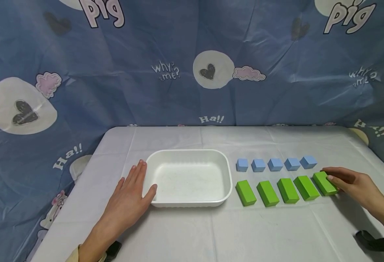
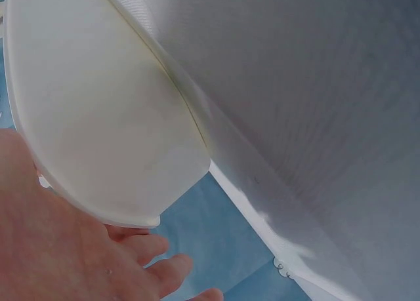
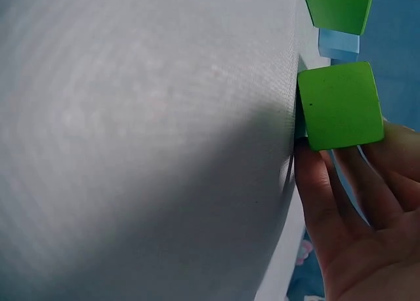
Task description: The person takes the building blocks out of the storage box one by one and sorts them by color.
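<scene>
Green block, rightmost of five in a row on the desk, sits at 3 o'clock from the white tray; the right hand curls its fingers around it. The left hand lies flat, fingers straight, against the tray's 9 o'clock side.

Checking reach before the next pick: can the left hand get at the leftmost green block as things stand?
Probably not directly: the left hand rests flat against the white tray, which sits between it and the leftmost green block. It would have to pass over the tray.
</scene>
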Demonstrator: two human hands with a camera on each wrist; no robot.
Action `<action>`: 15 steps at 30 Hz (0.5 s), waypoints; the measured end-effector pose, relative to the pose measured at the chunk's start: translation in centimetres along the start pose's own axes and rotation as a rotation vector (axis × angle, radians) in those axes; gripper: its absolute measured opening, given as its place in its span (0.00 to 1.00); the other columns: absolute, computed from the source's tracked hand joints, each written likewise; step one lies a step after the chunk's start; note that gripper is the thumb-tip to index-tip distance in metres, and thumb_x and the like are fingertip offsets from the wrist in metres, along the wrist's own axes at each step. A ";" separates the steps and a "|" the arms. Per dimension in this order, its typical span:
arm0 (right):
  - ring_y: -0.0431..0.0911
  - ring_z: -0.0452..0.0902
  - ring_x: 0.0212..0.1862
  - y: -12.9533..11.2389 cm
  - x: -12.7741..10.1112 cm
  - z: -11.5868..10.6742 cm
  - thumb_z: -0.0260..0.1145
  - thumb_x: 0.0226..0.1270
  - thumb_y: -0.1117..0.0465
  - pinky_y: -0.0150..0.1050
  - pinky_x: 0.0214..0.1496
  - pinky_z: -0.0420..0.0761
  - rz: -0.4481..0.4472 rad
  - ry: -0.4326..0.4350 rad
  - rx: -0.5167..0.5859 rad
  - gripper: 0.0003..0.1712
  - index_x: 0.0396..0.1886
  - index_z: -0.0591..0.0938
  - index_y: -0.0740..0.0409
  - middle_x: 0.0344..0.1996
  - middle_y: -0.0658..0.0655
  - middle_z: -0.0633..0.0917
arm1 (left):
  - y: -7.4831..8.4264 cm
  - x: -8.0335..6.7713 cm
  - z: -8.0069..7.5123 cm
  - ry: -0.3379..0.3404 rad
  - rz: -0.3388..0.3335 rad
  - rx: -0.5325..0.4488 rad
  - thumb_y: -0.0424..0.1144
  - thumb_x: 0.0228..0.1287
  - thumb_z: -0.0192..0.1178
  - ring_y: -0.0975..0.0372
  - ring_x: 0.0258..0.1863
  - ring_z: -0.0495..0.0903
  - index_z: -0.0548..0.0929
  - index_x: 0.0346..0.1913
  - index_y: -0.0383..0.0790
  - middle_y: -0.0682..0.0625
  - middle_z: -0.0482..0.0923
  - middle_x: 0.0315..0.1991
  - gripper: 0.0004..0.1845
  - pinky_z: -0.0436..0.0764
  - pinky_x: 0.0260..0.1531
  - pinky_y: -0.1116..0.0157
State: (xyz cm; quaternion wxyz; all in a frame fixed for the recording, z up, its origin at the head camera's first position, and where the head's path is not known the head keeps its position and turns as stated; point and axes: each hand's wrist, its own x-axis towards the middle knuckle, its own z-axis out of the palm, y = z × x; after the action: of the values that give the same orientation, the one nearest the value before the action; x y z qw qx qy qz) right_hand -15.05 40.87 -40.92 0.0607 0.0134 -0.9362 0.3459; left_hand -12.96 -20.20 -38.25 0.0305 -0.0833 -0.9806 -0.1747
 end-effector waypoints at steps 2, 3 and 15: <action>0.28 0.75 0.35 0.2 0.0 0.0 0.61 0.74 0.52 0.33 0.28 0.76 0.005 0.007 0.007 0.27 0.62 0.76 0.67 0.41 0.21 0.73 | 0.0 0.0 0.0 0.000 0.000 -0.001 0.62 0.74 0.41 0.49 0.77 0.44 0.47 0.78 0.34 0.42 0.43 0.78 0.44 0.48 0.68 0.40; 0.26 0.75 0.36 0.4 0.0 0.0 0.61 0.74 0.51 0.33 0.28 0.77 0.014 0.005 0.011 0.27 0.62 0.76 0.66 0.41 0.20 0.73 | 0.0 0.0 0.0 0.002 0.001 -0.001 0.63 0.74 0.41 0.49 0.77 0.44 0.47 0.78 0.34 0.42 0.43 0.78 0.44 0.48 0.68 0.40; 0.16 0.69 0.39 1.2 0.0 0.2 0.62 0.72 0.46 0.32 0.31 0.80 0.119 -0.017 0.073 0.32 0.64 0.74 0.66 0.41 0.20 0.72 | 0.0 0.1 0.2 0.002 0.003 0.001 0.63 0.74 0.40 0.49 0.77 0.44 0.47 0.78 0.34 0.42 0.43 0.79 0.44 0.48 0.68 0.40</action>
State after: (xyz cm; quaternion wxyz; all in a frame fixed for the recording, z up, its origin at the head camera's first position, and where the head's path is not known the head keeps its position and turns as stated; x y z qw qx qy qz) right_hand -15.20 41.65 -41.80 0.0316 -0.0371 -0.9226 0.3827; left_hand -13.09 -20.16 -38.40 0.0318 -0.0849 -0.9805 -0.1742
